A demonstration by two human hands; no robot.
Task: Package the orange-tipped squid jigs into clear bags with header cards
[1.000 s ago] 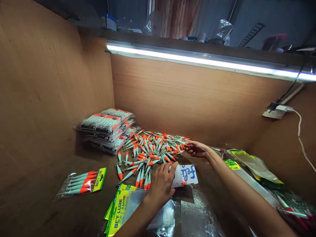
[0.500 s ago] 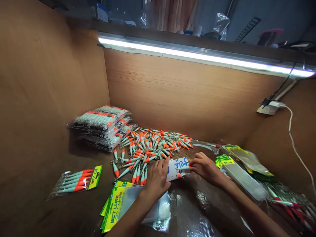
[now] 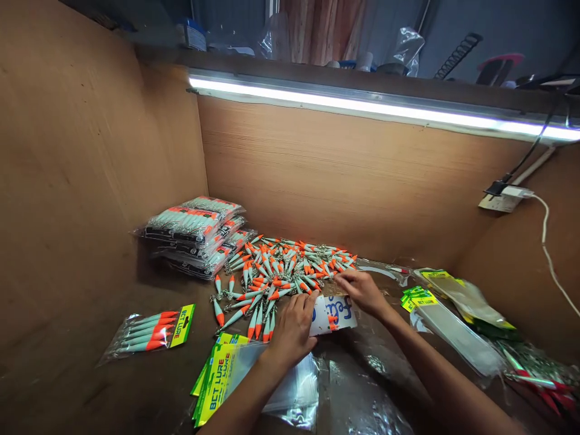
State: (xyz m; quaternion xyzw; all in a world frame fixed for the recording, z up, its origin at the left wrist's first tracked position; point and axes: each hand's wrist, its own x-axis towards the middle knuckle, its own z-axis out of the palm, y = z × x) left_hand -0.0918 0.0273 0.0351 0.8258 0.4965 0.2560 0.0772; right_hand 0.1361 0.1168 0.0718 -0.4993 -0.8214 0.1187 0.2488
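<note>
My left hand [image 3: 293, 326] is closed on the left end of a white piece of card or a small box [image 3: 322, 324] with blue handwriting. Small orange bits of lures show at the piece's surface. Just above its right end is my right hand [image 3: 362, 291], fingers drawn together at the near right edge of a loose pile of squid jig lures [image 3: 276, 266]; whatever it may pinch is hidden. The lures are pale with orange tips and wire hooks. Below my left forearm lie clear bags with yellow-green headers [image 3: 215, 386].
At left lies a filled lure bag [image 3: 147, 332]; behind it rises a stack of packed lures [image 3: 194, 232]. To the right are long clear packets [image 3: 457, 332] and red-and-green lures [image 3: 544, 380]. A lit tube lamp [image 3: 362, 106] crosses the back panel, with a white cable [image 3: 546, 241] hanging at right.
My right hand has moved from the right end of the white piece up toward the pile. The lure seen at its fingertips no longer shows there. My left hand keeps its hold.
</note>
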